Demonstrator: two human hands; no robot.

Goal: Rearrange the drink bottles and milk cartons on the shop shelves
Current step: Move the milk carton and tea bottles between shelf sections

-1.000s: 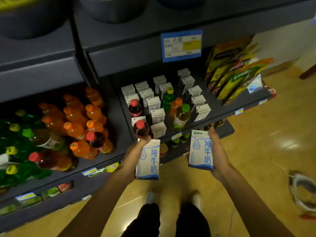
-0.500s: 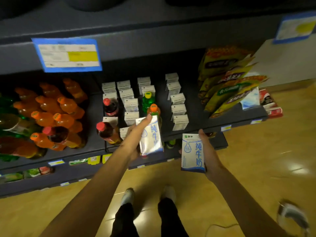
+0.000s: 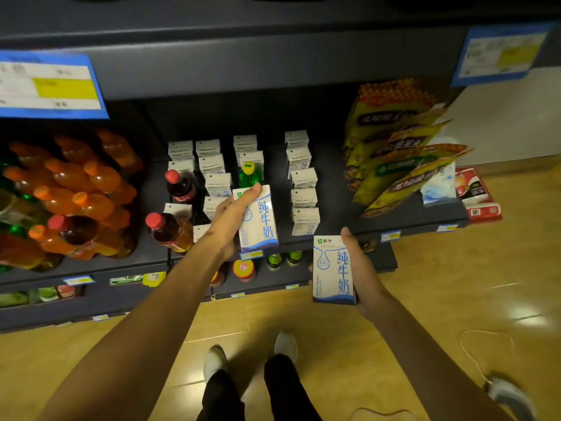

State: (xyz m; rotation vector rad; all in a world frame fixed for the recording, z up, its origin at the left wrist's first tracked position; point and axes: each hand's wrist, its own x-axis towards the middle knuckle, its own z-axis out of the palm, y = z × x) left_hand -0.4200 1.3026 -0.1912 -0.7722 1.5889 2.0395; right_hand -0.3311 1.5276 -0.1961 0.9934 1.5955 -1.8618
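A bare strip of shelf (image 3: 274, 177) runs toward 12 o'clock between two rows of milk cartons (image 3: 303, 180). A green bottle (image 3: 250, 174) blocks its left side.

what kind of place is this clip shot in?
Most likely a small shop aisle: dark shelves with blue price tags, rows of orange drink bottles, milk cartons and snack bags faced out for sale.

price label (image 3: 50, 83) cut off left, print blurred, lower-shelf bottles (image 3: 274, 261) perhaps green, mostly hidden
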